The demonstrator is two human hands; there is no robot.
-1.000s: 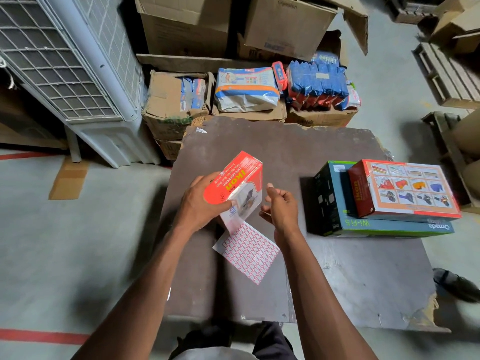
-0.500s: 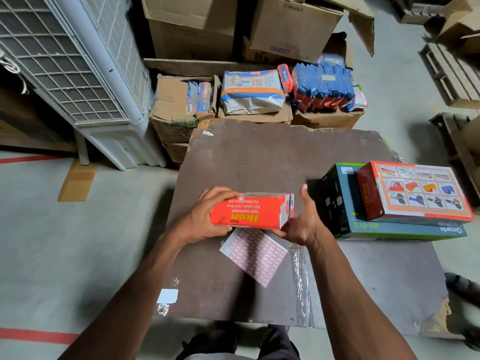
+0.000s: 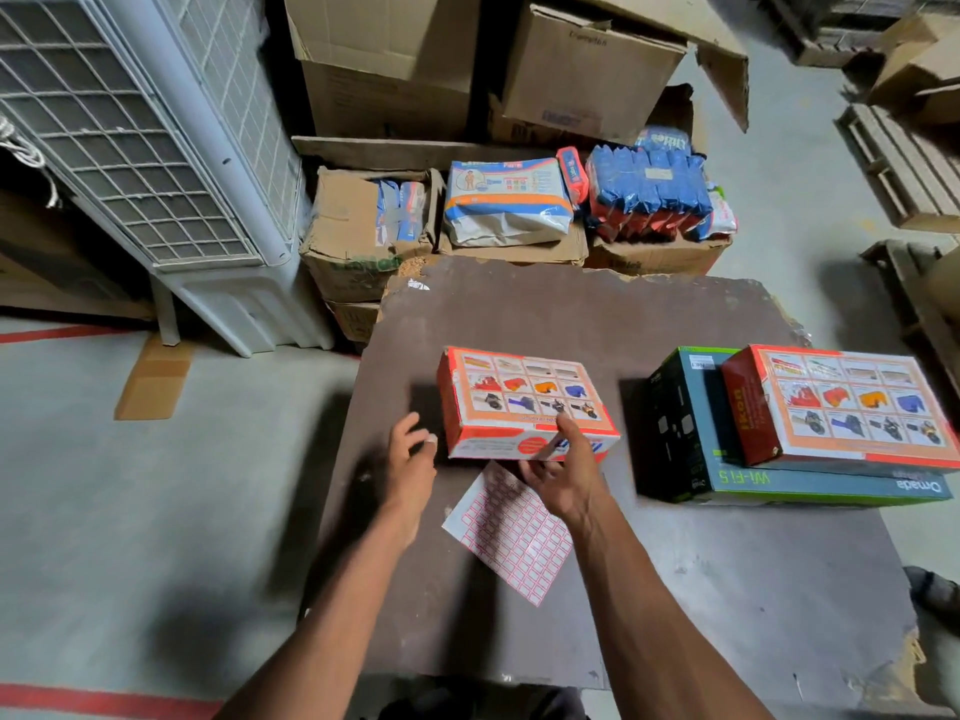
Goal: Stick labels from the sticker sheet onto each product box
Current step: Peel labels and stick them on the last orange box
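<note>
An orange product box (image 3: 519,397) lies flat on the dark board table (image 3: 519,314), picture side up. My right hand (image 3: 563,475) reaches over its near edge with straight fingers touching the box front. Just left of the box is my left hand (image 3: 413,459), fingers loosely bent and apart from the box; a small pale spot shows at one fingertip. The red-and-white sticker sheet (image 3: 509,532) lies flat on the table under my right wrist, its far corner tucked at the box's near edge. A second orange box (image 3: 841,402) rests on a dark Wi-Fi box (image 3: 675,433) at the right.
Cardboard cartons (image 3: 358,236) with blue and white packets (image 3: 504,200) stand beyond the table's far edge. A white air cooler (image 3: 156,148) stands at the left. Wooden pallets (image 3: 904,163) lie at the right. The table's near right corner is chipped.
The orange box went from held up on edge in both hands to lying flat on the table. My left hand has let go of it; my right hand now only touches it.
</note>
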